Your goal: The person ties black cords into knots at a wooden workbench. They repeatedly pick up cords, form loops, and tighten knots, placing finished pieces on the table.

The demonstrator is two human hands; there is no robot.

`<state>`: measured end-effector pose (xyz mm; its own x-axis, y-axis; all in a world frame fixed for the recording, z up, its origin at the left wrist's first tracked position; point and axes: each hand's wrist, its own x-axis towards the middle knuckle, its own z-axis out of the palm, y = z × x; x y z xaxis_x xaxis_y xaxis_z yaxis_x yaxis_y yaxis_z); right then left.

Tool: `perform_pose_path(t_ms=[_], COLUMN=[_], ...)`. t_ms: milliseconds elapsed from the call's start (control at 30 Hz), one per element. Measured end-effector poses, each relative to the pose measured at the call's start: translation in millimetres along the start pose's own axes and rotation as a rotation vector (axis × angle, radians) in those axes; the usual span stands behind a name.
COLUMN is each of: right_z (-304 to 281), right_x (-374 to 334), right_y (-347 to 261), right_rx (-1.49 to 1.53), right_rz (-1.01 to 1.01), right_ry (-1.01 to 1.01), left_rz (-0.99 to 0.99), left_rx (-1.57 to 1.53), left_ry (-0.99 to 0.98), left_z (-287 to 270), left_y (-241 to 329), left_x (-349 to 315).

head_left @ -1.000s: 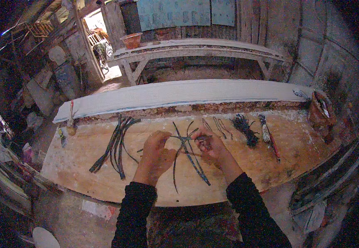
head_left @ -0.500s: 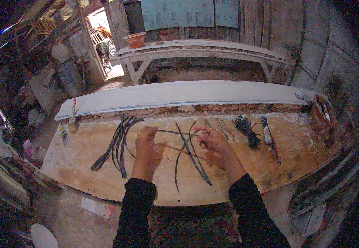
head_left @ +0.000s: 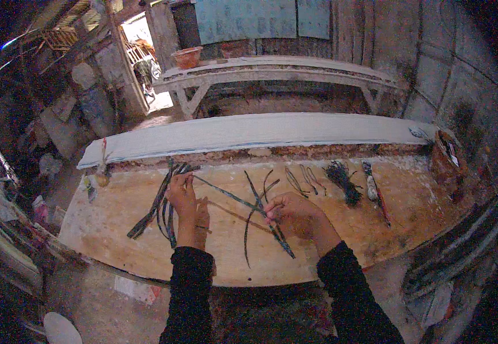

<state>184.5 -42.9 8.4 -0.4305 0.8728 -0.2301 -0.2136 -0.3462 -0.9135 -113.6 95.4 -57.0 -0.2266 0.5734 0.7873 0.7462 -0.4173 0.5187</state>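
Observation:
A narrow dark strip (head_left: 224, 192) is stretched in the air between my hands, slanting down from left to right. One end is pinched in the fingertips of my left hand (head_left: 182, 200), above a bundle of long dark strips (head_left: 146, 220). My right hand (head_left: 299, 213) has its fingers closed on the other end, over crossed loose strips. One of these, a curved thin strip (head_left: 246, 243), lies on the wooden tabletop (head_left: 220, 261). A wider strip (head_left: 286, 246) runs out from beneath my right hand, which hides part of the crossing.
Beyond my right hand lie thin looped cords (head_left: 298, 183), a tied dark bundle (head_left: 343, 182) and a slim red-handled tool (head_left: 383, 207). A brown container (head_left: 448, 157) stands at the far right corner. A long whitish board (head_left: 260, 133) runs along the back edge.
My left hand has moved left and my right hand down and slightly nearer me. The strip between them has gone from nearly level to slanted, with more of its length showing.

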Motion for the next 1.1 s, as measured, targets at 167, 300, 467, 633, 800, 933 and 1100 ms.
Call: perform_pose_path(t_ms=[167, 300, 467, 633, 800, 933, 1100], right_z=[-18, -16, 7, -10, 13, 17, 21], right_x=[-1, 5, 11, 23, 24, 24, 24], right_y=[6, 4, -4, 18, 13, 12, 12], right_rx=[-0.119, 0.117, 0.238, 0.231, 0.195, 0.089, -0.092], right_rz=[-0.259, -0.37, -0.292, -0.227, -0.226, -0.243, -0.252], right_ry=[-0.069, 0.015, 0.266, 0.267, 0.32, 0.365, 0.523], left_rz=[-0.251, -0.073, -1.089, -1.101, -1.07, -0.974, -0.972], left_rx=[-0.382, -0.337, -1.237, -1.224, -1.256, -1.267, -1.249], left_ry=[-0.038, -0.166, -0.714, -0.959, -0.955, -1.023, -0.997], left_z=[-7, -7, -25, -33, -34, -16, -23], left_y=[43, 61, 128, 168, 168, 146, 151], left_x=[4, -11, -24, -27, -31, -42, -40])
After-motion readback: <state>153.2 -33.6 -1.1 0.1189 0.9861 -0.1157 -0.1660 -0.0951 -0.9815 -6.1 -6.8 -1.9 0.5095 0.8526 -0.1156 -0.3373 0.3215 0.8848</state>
